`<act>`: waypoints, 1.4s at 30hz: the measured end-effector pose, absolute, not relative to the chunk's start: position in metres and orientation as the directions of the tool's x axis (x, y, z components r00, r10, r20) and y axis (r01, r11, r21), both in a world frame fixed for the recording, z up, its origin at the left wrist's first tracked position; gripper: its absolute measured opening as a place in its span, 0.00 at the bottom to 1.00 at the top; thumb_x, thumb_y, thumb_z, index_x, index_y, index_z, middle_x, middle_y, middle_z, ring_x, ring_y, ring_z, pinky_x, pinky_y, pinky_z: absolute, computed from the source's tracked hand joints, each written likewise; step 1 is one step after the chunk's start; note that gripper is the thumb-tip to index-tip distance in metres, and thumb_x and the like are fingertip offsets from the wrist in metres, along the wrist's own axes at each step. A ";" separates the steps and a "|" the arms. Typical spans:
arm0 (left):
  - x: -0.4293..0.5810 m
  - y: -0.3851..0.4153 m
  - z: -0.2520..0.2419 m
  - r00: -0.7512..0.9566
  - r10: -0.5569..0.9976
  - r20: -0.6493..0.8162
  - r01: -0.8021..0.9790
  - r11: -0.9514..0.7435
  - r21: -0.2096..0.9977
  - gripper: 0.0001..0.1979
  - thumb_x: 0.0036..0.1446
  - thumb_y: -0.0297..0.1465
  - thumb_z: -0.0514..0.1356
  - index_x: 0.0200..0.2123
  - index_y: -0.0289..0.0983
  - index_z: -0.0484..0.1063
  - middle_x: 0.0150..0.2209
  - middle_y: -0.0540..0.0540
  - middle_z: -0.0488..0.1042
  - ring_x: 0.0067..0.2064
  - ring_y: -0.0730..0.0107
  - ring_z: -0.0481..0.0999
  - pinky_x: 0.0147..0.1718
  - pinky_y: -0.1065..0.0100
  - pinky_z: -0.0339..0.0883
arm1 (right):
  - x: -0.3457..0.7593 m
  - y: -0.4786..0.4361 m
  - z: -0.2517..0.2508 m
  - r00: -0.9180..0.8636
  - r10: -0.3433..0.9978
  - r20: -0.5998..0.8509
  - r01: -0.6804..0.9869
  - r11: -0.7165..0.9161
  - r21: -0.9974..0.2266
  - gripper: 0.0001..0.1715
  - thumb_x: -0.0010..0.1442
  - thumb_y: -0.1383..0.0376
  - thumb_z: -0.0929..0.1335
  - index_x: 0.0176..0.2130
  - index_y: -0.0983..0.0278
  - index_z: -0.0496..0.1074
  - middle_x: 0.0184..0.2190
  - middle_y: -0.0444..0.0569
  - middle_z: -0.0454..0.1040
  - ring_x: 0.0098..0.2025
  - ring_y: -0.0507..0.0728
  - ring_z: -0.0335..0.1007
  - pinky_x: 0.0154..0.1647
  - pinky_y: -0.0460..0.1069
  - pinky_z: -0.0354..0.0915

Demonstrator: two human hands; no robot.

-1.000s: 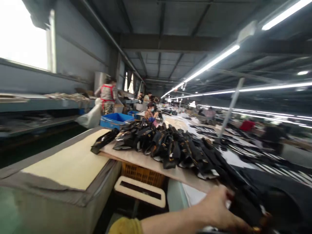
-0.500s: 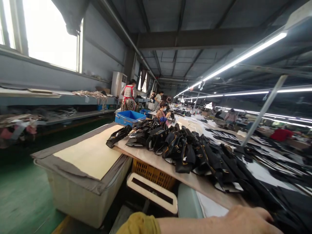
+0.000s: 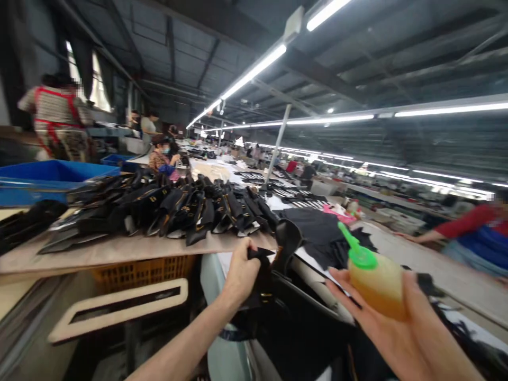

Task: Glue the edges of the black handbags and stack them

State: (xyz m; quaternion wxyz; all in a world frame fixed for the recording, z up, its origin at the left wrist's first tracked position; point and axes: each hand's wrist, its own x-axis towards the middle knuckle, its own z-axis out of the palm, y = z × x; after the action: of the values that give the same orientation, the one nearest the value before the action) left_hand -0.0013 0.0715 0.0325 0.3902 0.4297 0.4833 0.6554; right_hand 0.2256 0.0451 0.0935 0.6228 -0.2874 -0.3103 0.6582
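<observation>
My left hand (image 3: 241, 270) is closed on the edge of a black leather-like piece (image 3: 262, 280) with small gold-coloured details. This piece hangs in front of me at the table edge, and its lower part merges with other black material. In my right hand (image 3: 391, 328) lies a squeeze bottle (image 3: 381, 283) of amber liquid, tilted, its green nozzle cap (image 3: 361, 254) pointing up and left. A thin dark strip shows beside the right fingers; what it belongs to I cannot tell. A curled black piece (image 3: 288, 241) stands just right of my left hand.
A long row of black pieces with yellow trim (image 3: 190, 211) covers the table's near side. Below are a yellow crate (image 3: 146, 272) and a pale slotted frame (image 3: 123, 309). A blue bin (image 3: 59, 177) stands at left. A co-worker in red (image 3: 468, 230) leans at the right table.
My view has swung to the right. Both hands now show, where only one hand and a yellow sleeve were at the bottom edge. The bottle and the held black piece have come into view.
</observation>
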 end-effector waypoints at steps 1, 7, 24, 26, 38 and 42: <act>-0.002 0.072 0.032 -0.319 0.928 0.194 -0.097 -0.236 0.967 0.12 0.37 0.21 0.49 0.28 0.39 0.56 0.22 0.56 0.56 0.24 0.76 0.58 0.22 0.76 0.51 | 0.227 0.044 0.095 -0.033 0.999 -0.014 -0.672 -0.032 -0.740 0.28 0.57 0.54 0.70 0.52 0.67 0.66 0.52 0.59 0.67 0.53 0.70 0.64 0.46 0.70 0.66; -0.001 0.066 0.032 -0.252 0.931 0.263 -0.047 -0.283 0.958 0.18 0.43 0.23 0.48 0.40 0.40 0.63 0.32 0.52 0.67 0.31 0.70 0.68 0.31 0.71 0.61 | 0.210 0.040 0.101 -0.004 1.000 -0.024 -0.763 -0.019 -0.646 0.25 0.55 0.57 0.72 0.48 0.69 0.70 0.46 0.59 0.73 0.49 0.71 0.68 0.47 0.70 0.65; 0.025 0.059 0.061 -0.222 0.939 0.263 0.388 -0.162 0.907 0.09 0.51 0.35 0.56 0.32 0.39 0.73 0.30 0.46 0.74 0.37 0.58 0.71 0.37 0.66 0.58 | 0.207 0.032 0.099 -0.002 1.000 -0.021 -0.764 -0.015 -0.645 0.23 0.56 0.54 0.72 0.44 0.69 0.72 0.43 0.58 0.75 0.49 0.71 0.68 0.48 0.68 0.66; 0.020 0.057 0.058 -0.286 0.937 0.203 0.374 -0.086 0.923 0.07 0.50 0.31 0.54 0.25 0.38 0.71 0.24 0.47 0.71 0.32 0.60 0.70 0.32 0.67 0.57 | 0.206 0.030 0.098 -0.024 1.000 0.003 -0.744 -0.015 -0.668 0.23 0.57 0.54 0.71 0.44 0.68 0.72 0.44 0.58 0.74 0.50 0.70 0.67 0.49 0.67 0.65; -0.003 0.059 0.034 -0.325 0.944 0.054 0.113 -0.018 0.993 0.11 0.52 0.37 0.53 0.26 0.36 0.69 0.26 0.49 0.69 0.33 0.64 0.69 0.32 0.68 0.61 | 0.177 0.026 0.101 -0.133 0.990 0.040 -0.698 -0.065 -0.713 0.19 0.60 0.57 0.69 0.45 0.68 0.73 0.49 0.55 0.72 0.53 0.65 0.64 0.51 0.62 0.65; -0.002 0.062 0.039 -0.167 0.983 0.080 0.045 -0.073 0.996 0.12 0.43 0.39 0.62 0.25 0.36 0.67 0.24 0.51 0.68 0.29 0.68 0.67 0.29 0.69 0.60 | 0.181 0.028 0.101 -0.091 0.996 0.006 -0.694 -0.059 -0.718 0.20 0.59 0.57 0.70 0.45 0.69 0.72 0.50 0.56 0.71 0.53 0.66 0.64 0.50 0.63 0.65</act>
State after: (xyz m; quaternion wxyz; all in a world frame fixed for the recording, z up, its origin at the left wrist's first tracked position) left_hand -0.0021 0.0620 0.0386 0.4265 0.4843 0.5306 0.5495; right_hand 0.1809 0.0279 0.1013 0.6219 -0.2607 -0.2899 0.6792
